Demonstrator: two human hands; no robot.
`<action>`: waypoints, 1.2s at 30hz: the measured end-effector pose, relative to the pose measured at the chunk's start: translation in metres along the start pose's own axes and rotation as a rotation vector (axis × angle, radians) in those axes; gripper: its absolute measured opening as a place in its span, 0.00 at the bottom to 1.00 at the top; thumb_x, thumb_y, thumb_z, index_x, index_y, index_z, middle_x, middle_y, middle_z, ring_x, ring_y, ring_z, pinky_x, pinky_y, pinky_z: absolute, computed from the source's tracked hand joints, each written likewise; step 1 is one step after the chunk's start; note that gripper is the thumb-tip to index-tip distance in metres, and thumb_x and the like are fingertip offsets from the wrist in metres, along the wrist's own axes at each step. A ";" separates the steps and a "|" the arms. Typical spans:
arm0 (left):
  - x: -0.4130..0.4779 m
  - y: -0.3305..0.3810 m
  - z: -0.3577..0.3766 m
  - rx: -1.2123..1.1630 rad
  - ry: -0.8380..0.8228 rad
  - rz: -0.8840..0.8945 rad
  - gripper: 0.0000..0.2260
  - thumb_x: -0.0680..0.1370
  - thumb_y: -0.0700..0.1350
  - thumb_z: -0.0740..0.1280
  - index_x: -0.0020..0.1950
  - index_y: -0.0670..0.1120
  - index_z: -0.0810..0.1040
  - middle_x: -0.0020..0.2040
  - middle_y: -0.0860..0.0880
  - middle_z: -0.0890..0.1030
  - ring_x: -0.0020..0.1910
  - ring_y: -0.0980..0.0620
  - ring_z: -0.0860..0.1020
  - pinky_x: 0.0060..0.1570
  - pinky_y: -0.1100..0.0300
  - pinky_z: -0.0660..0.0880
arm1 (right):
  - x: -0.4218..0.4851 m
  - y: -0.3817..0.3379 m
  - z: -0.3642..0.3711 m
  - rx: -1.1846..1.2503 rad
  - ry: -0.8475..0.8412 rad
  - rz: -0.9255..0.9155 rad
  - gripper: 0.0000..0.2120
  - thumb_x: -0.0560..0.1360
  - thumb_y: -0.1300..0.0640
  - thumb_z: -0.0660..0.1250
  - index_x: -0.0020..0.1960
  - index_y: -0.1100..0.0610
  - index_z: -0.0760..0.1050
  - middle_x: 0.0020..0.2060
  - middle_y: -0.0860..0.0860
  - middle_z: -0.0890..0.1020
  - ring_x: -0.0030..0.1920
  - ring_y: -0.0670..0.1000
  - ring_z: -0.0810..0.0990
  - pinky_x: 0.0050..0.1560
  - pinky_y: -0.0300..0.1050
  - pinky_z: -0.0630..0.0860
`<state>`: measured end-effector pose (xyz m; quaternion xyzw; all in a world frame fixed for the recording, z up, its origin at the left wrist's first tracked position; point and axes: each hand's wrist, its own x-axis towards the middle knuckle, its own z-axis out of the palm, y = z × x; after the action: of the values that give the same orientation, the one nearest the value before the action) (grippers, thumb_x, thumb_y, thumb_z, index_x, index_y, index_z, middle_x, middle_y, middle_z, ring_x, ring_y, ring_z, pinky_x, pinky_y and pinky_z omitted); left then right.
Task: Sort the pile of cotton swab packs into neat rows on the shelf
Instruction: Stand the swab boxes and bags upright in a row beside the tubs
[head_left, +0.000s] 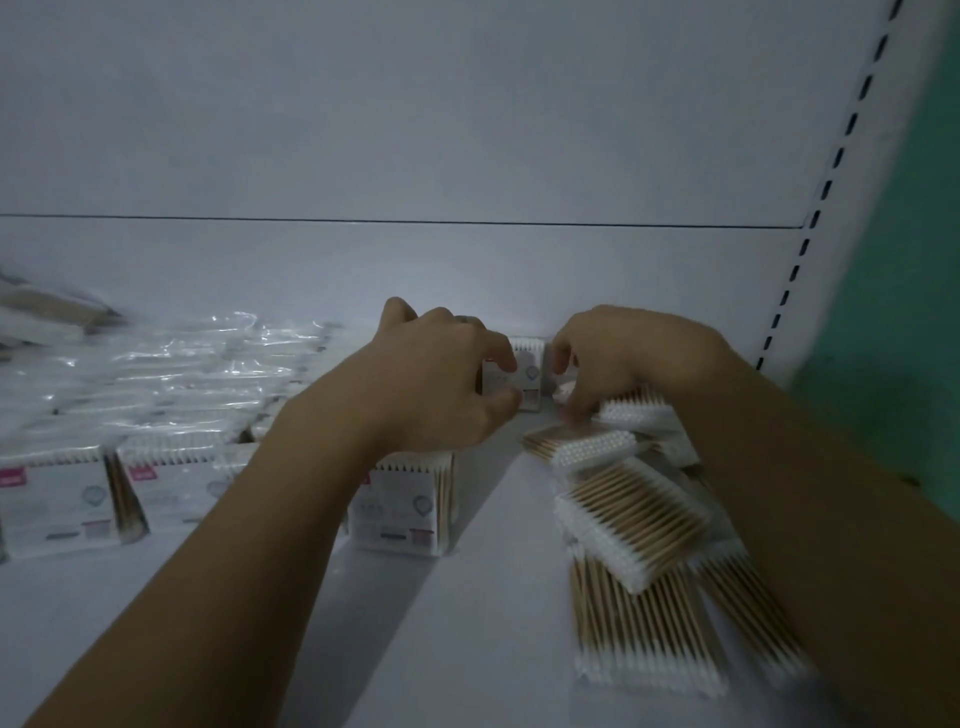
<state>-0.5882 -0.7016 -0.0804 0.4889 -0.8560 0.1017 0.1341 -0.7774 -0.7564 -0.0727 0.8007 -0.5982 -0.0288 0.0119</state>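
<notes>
A white cotton swab pack (529, 371) stands upright near the back wall of the shelf. My left hand (441, 379) pinches its left edge and my right hand (623, 358) closes on its right edge. Under my right wrist, a loose pile of swab packs (628, 525) with wooden sticks lies flat and crooked on the shelf floor (498, 597). To the left, upright packs stand in rows: one front pack (402, 512) sits below my left wrist, and two more (57, 501) (171, 483) stand further left.
Behind the left rows lies a shiny mass of plastic-wrapped packs (197, 364). The white back panel (467, 260) closes the shelf. A slotted upright (810, 223) marks the right end, with a green wall (909, 312) beyond it.
</notes>
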 end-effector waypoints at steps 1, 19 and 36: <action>0.000 0.001 0.000 0.010 0.002 -0.003 0.17 0.78 0.59 0.58 0.65 0.57 0.74 0.60 0.55 0.79 0.59 0.54 0.71 0.56 0.55 0.53 | 0.002 -0.001 0.004 -0.031 0.018 -0.003 0.20 0.66 0.50 0.78 0.57 0.47 0.80 0.49 0.48 0.80 0.47 0.51 0.79 0.46 0.44 0.75; 0.005 0.002 0.006 0.034 0.139 -0.119 0.19 0.79 0.58 0.62 0.69 0.56 0.68 0.63 0.55 0.78 0.61 0.51 0.75 0.62 0.50 0.61 | -0.018 0.012 -0.039 0.451 0.283 -0.158 0.07 0.74 0.56 0.69 0.49 0.47 0.81 0.35 0.42 0.81 0.33 0.38 0.77 0.36 0.38 0.68; 0.004 -0.001 0.000 -0.158 0.268 -0.193 0.29 0.76 0.59 0.68 0.73 0.54 0.63 0.66 0.54 0.76 0.64 0.51 0.74 0.65 0.49 0.62 | -0.033 -0.005 -0.057 0.662 0.410 -0.287 0.08 0.72 0.56 0.75 0.50 0.52 0.81 0.39 0.47 0.85 0.41 0.44 0.84 0.49 0.47 0.81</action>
<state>-0.5892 -0.7052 -0.0791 0.5388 -0.7848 0.0853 0.2941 -0.7787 -0.7238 -0.0152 0.8259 -0.4425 0.3238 -0.1313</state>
